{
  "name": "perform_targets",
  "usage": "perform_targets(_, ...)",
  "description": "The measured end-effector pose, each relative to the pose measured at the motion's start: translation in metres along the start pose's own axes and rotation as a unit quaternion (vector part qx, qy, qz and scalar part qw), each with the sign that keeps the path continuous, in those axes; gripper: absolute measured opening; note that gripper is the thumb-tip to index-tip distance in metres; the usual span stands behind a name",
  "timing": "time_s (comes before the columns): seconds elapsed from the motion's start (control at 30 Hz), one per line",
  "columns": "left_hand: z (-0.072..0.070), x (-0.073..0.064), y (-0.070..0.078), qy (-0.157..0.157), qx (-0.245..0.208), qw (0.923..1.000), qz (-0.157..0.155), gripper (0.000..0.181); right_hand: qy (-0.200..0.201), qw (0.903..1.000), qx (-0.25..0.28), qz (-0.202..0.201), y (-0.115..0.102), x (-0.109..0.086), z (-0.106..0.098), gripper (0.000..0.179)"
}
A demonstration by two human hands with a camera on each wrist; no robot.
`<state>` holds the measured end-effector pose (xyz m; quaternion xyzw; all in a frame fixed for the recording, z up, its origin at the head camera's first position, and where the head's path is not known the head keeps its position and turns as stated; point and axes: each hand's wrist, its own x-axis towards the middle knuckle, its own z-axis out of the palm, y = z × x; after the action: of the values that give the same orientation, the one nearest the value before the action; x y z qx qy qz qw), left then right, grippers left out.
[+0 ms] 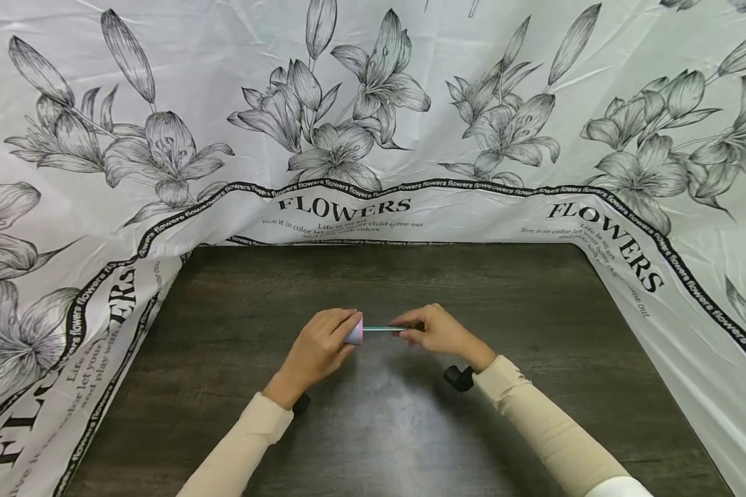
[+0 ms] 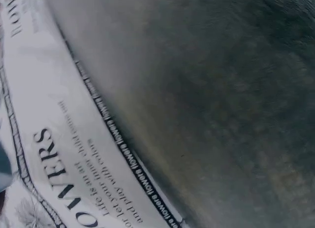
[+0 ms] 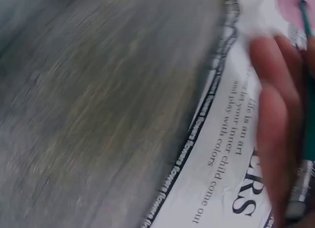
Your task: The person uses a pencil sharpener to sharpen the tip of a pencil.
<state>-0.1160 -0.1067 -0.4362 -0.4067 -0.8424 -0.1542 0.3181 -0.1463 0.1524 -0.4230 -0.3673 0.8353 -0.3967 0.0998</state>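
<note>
Near the middle of the table, my left hand grips a small pale lavender cylinder with a pink end, lying sideways. My right hand pinches a thin teal rod between thumb and fingers. The rod points left and its end meets the pink end face of the cylinder. In the right wrist view, fingers show at the right, beside a wider green part of the rod; its narrow dark tip is at the pink face. Most of the cylinder is hidden by the left hand.
The dark wood-grain table lies beneath both hands. A white cloth with flower drawings and lettering hangs round its back and sides. Black wrist devices sit under both wrists.
</note>
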Motion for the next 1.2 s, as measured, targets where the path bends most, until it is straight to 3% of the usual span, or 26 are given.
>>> perform_targets(0.07,-0.005,0.001,-0.002,-0.039,-0.047,0.9964,-0.058,0.060,0.067,0.9895,-0.112,-0.062,-0.002,-0.001,0.003,0.026)
perform_targets(0.13,-0.011,0.004,-0.004,-0.088,-0.106,0.9827,-0.124,0.060,0.140,0.9589,-0.214,-0.123,-0.002,-0.002,0.007,0.027)
perform_targets(0.23,-0.021,0.010,-0.009,-0.157,-0.201,0.9436,-0.211,0.057,0.218,0.8997,-0.315,-0.209,-0.003,-0.003,0.011,0.024)
perform_targets(0.27,-0.024,0.012,-0.011,-0.176,-0.229,0.9289,-0.232,0.056,0.232,0.8834,-0.337,-0.229,-0.003,-0.003,0.013,0.023)
perform_targets(0.33,-0.028,0.015,-0.014,-0.213,-0.268,0.9036,-0.258,0.055,0.242,0.8612,-0.364,-0.260,-0.002,-0.004,0.014,0.022)
perform_targets(0.37,-0.030,0.017,-0.016,-0.228,-0.282,0.8933,-0.265,0.055,0.241,0.8543,-0.372,-0.271,-0.002,-0.004,0.015,0.023)
perform_targets(0.43,-0.031,0.018,-0.018,-0.253,-0.300,0.8783,-0.273,0.054,0.235,0.8502,-0.377,-0.283,0.000,-0.005,0.016,0.025)
perform_targets(0.5,-0.030,0.019,-0.018,-0.266,-0.303,0.8730,-0.275,0.052,0.218,0.8604,-0.364,-0.282,0.001,-0.006,0.017,0.024)
perform_targets(0.53,-0.030,0.019,-0.017,-0.265,-0.300,0.8747,-0.273,0.051,0.206,0.8729,-0.348,-0.274,0.001,-0.006,0.017,0.023)
perform_targets(0.57,-0.028,0.018,-0.016,-0.260,-0.288,0.8827,-0.265,0.050,0.185,0.8945,-0.314,-0.259,0.001,-0.006,0.017,0.023)
perform_targets(0.6,-0.025,0.017,-0.015,-0.250,-0.267,0.8972,-0.248,0.050,0.158,0.9187,-0.274,-0.236,0.002,-0.006,0.017,0.024)
perform_targets(0.67,-0.019,0.013,-0.010,-0.208,-0.210,0.9352,-0.195,0.051,0.093,0.9712,-0.149,-0.161,0.002,-0.006,0.016,0.025)
perform_targets(0.7,-0.015,0.011,-0.007,-0.180,-0.173,0.9550,-0.160,0.053,0.064,0.9888,-0.077,-0.111,0.003,-0.005,0.014,0.024)
perform_targets(0.73,-0.011,0.009,-0.005,-0.148,-0.134,0.9723,-0.121,0.054,0.038,0.9976,-0.002,-0.058,0.005,-0.005,0.013,0.024)
perform_targets(0.77,-0.006,0.007,-0.002,-0.112,-0.094,0.9858,-0.083,0.054,0.015,0.9976,0.067,-0.008,0.005,-0.005,0.010,0.024)
perform_targets(0.83,0.001,0.004,0.003,-0.044,-0.031,0.9984,-0.020,0.050,-0.020,0.9832,0.167,0.070,0.008,-0.005,0.005,0.025)
perform_targets(0.9,0.008,0.001,0.006,0.007,0.015,0.9995,0.026,0.042,-0.051,0.9675,0.221,0.111,0.010,-0.006,-0.001,0.025)
perform_targets(0.97,0.010,-0.001,0.008,0.029,0.038,0.9979,0.043,0.037,-0.073,0.9616,0.235,0.121,0.010,-0.008,-0.005,0.025)
perform_targets(1.07,0.009,-0.001,0.008,0.009,0.015,0.9995,0.025,0.042,-0.059,0.9814,0.161,0.087,0.010,-0.010,-0.005,0.024)
perform_targets(1.13,0.005,-0.001,0.006,-0.032,-0.023,0.9991,-0.018,0.050,-0.024,0.9978,0.050,0.035,0.008,-0.011,-0.002,0.024)
perform_targets(1.17,0.002,0.000,0.005,-0.057,-0.047,0.9962,-0.046,0.053,0.002,0.9999,-0.015,-0.001,0.006,-0.011,0.000,0.025)
perform_targets(1.2,-0.001,0.001,0.004,-0.080,-0.071,0.9915,-0.074,0.055,0.032,0.9955,-0.081,-0.038,0.005,-0.011,0.002,0.025)
